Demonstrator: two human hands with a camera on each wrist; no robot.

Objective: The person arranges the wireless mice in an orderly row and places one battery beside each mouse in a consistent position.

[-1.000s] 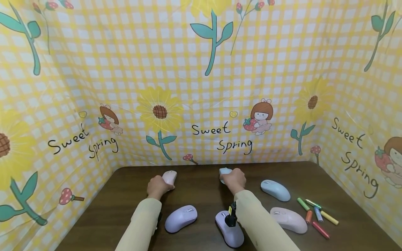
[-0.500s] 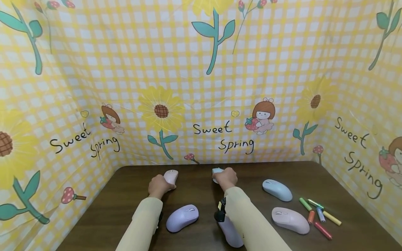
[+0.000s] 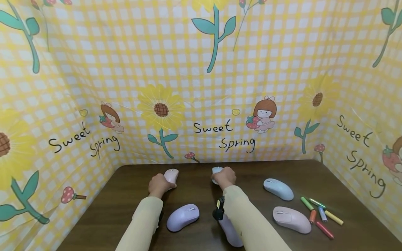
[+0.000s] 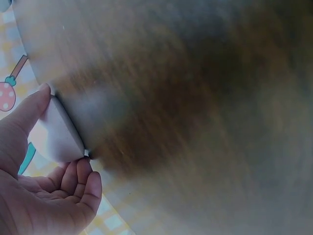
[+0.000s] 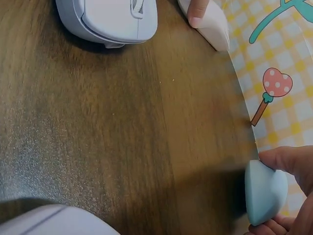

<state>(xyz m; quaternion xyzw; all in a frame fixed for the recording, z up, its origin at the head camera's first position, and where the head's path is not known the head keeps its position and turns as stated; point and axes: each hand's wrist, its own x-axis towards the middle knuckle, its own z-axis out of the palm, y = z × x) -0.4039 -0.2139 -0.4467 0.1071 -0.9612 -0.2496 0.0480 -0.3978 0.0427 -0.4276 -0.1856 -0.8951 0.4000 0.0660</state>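
Moved toward nine o'clock since a second earlier: pale-blue rounded plastic mouse [image 3: 215,173], at twelve o'clock on the dark-brown wood-grain surface [image 3: 198,190], pinched between thumb and fingers by the right-hand grip [image 3: 226,176]. Pale-pink rounded plastic mouse [image 3: 171,176], at eleven o'clock, pinched likewise by the left-hand grip [image 3: 158,184]. Lavender plastic mouse [image 3: 183,218] noted at eight o'clock; second pale-blue mouse [image 3: 278,189] at two; slim coloured sticks [image 3: 322,213] strewn at three.

Pink mouse [image 3: 171,175] left of blue mouse [image 3: 216,170]
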